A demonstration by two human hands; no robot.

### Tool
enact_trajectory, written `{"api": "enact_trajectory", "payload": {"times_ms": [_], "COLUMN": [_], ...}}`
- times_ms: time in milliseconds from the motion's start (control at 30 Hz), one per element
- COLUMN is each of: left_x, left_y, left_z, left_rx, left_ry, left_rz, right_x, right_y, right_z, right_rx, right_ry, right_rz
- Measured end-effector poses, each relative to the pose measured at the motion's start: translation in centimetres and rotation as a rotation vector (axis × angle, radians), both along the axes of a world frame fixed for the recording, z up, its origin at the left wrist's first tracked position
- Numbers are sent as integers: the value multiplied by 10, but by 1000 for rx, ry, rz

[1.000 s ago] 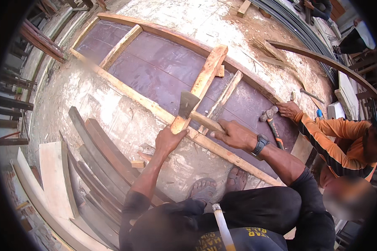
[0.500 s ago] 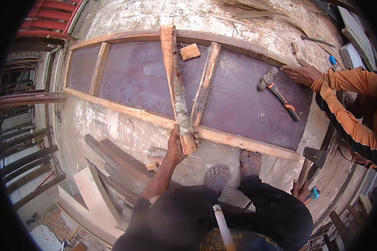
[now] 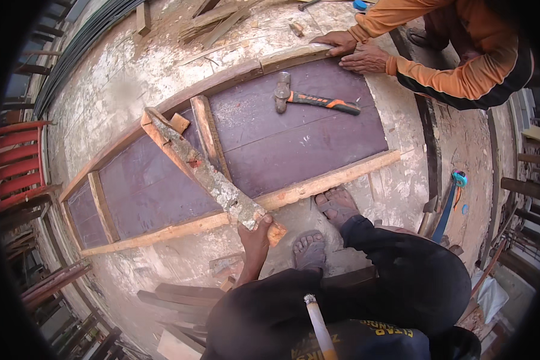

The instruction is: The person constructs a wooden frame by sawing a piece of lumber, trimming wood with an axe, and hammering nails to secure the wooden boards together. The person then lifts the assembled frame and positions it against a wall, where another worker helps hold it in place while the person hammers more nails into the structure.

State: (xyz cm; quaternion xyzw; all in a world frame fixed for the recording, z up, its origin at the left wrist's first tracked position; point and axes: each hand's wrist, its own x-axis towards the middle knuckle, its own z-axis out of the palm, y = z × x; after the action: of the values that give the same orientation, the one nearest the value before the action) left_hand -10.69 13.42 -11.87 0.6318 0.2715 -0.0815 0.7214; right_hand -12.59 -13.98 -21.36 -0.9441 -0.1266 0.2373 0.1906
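My left hand (image 3: 255, 243) is closed around the near end of a rough, bark-faced piece of wood (image 3: 213, 177). The piece lies slantwise across a wooden frame (image 3: 306, 191), its far end at the back rail. Beside it, a crosspiece (image 3: 210, 135) spans the frame. A ball-peen hammer (image 3: 318, 99) with an orange and black handle rests on the dark purple panel (image 3: 264, 144) within the frame. To the right of my knee, the dark-headed hatchet (image 3: 429, 216) shows only in part. My right hand is hidden behind the knee; its grip cannot be made out.
At the frame's far right corner are a co-worker's hands (image 3: 363, 58), in orange sleeves. A tape measure (image 3: 459, 178) with its blade out lies at right. Planks (image 3: 186, 297) are piled by my left leg. Steel rods (image 3: 72, 57) and a red slatted rack (image 3: 21, 156) stand left.
The view has turned, so the frame now slants the other way. My left hand still grips the rough piece. The hatchet and my right hand, seen clearly before, are now largely covered by my knee.
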Motion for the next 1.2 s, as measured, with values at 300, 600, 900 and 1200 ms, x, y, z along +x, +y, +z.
{"api": "enact_trajectory", "payload": {"times_ms": [300, 600, 900, 1200], "left_x": [-19, 22, 54, 60], "left_y": [-43, -129, -26, 29], "left_z": [-22, -43, -31, -51], "left_rx": [-76, 196, 1184, 1235], "left_ry": [-6, -515, -612, -419], "left_rz": [-355, -900, -1050, -1135], "right_x": [10, 111, -24, -143], "right_y": [7, -22, -179, -148], "right_z": [52, 177, 171, 143], "right_rx": [-41, 877, 168, 111], "right_ry": [26, -82, -180, -140], "right_rz": [56, -258, -783, -1124]}}
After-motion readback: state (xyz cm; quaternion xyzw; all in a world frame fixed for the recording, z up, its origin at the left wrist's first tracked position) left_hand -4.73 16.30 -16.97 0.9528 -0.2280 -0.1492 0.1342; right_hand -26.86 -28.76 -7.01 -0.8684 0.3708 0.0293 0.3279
